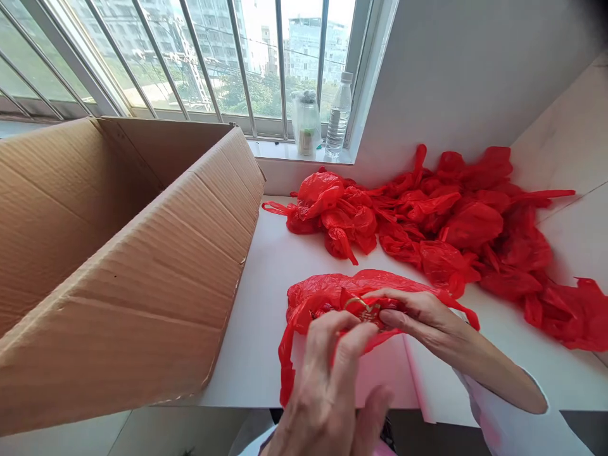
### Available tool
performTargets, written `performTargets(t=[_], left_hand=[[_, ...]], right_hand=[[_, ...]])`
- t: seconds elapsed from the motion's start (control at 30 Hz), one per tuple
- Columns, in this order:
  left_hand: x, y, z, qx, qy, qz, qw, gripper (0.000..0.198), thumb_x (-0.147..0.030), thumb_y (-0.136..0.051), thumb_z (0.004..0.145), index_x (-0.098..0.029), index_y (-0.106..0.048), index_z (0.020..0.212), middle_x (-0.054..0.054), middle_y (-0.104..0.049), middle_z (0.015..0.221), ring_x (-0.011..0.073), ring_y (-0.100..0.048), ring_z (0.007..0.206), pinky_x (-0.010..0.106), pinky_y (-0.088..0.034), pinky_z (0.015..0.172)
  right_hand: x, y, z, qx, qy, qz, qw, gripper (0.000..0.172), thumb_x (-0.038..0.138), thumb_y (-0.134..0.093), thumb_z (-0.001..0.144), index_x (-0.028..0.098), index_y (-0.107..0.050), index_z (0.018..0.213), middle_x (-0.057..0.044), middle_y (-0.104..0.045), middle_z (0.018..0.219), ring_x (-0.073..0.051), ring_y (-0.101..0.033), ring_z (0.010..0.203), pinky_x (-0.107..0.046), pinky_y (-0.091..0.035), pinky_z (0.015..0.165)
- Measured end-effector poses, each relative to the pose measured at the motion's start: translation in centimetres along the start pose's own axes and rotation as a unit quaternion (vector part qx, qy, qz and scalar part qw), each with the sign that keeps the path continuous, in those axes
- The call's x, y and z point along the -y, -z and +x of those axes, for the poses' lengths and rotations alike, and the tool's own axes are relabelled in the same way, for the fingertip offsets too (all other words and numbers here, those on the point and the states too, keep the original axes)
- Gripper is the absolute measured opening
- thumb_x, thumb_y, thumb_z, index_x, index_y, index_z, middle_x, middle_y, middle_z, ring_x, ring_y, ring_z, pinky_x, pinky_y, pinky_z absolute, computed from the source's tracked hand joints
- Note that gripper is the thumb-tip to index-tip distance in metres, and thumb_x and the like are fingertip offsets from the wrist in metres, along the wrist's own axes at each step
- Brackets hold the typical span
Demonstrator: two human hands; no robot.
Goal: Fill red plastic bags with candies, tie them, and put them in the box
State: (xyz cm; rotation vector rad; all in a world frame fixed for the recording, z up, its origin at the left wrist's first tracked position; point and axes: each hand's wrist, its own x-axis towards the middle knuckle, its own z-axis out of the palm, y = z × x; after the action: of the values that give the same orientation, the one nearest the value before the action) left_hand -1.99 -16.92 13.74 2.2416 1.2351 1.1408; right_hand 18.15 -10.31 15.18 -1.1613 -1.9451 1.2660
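A red plastic bag (332, 285) lies spread at the front of the white table, its mouth toward me. My right hand (422, 316) reaches in from the right and pinches a small red packet (365, 309) with gold markings at the bag's opening. Over the bag's near side is my left hand (327, 373), its fingers bent and apart, fingertips close to the packet; whether they touch it is unclear. Part of the bag is hidden behind my left hand.
A large open cardboard box (156, 272) stands on the left. Many crumpled red bags (465, 221) are heaped along the wall at the back right. A water bottle (339, 120) and a bagged cup (306, 126) stand on the sill by the barred window.
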Motion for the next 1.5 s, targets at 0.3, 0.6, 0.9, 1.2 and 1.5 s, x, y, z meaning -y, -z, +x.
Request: performTargets(t=[0.3,0.6,0.9,1.2,1.5], left_hand=[[2.4,-1.3,1.8,0.108,0.240,-0.433,0.862,0.030,-0.037,-0.058,0.090,-0.025,-0.053,0.117,0.006,-0.061,0.117,0.0203,-0.060,0.106,0.033,-0.052,0.091],[2.7,-1.9,2.0,0.018,0.296,-0.501,0.813,0.019,-0.028,-0.067,0.084,-0.021,-0.053,0.096,0.000,-0.063,0.096,0.0122,-0.062,0.084,0.024,-0.056,0.074],[3.6,-1.7,2.0,0.021,0.306,-0.509,0.804,0.027,-0.026,-0.074,0.078,-0.020,-0.052,0.092,0.001,-0.069,0.094,0.0134,-0.067,0.080,0.024,-0.058,0.070],[3.7,-1.0,2.0,-0.013,0.318,-0.464,0.826,0.028,-0.023,-0.075,0.076,-0.019,-0.054,0.093,-0.001,-0.070,0.090,0.0132,-0.069,0.077,0.024,-0.060,0.070],[3.9,-0.8,1.8,-0.009,0.322,-0.485,0.813,0.031,-0.024,-0.079,0.072,-0.020,-0.054,0.091,-0.001,-0.071,0.085,0.0113,-0.068,0.068,0.020,-0.058,0.063]], right_hand=[[-1.2,-1.7,-2.7,-0.001,-0.059,0.243,0.968,0.017,0.035,-0.056,0.092,0.021,-0.062,0.101,-0.001,-0.063,0.085,-0.012,-0.060,0.078,-0.024,-0.049,0.072],[-2.0,-3.5,-1.9,-0.076,-0.037,0.295,0.952,0.022,0.039,-0.057,0.091,0.018,-0.061,0.087,0.001,-0.058,0.076,-0.008,-0.056,0.066,-0.021,-0.048,0.063],[-2.7,-3.7,-2.1,0.018,-0.086,0.352,0.932,0.023,0.019,-0.076,0.074,0.020,-0.064,0.094,0.003,-0.065,0.081,-0.006,-0.058,0.069,-0.018,-0.050,0.064],[-2.3,-1.6,-1.7,0.087,-0.129,0.301,0.941,0.050,0.021,-0.077,0.071,0.021,-0.060,0.118,0.004,-0.063,0.073,-0.007,-0.056,0.061,-0.016,-0.048,0.055],[-2.3,-2.9,-2.1,0.069,-0.087,0.333,0.936,0.037,0.022,-0.075,0.075,0.020,-0.063,0.110,0.004,-0.056,0.076,-0.006,-0.047,0.064,-0.017,-0.042,0.059]])
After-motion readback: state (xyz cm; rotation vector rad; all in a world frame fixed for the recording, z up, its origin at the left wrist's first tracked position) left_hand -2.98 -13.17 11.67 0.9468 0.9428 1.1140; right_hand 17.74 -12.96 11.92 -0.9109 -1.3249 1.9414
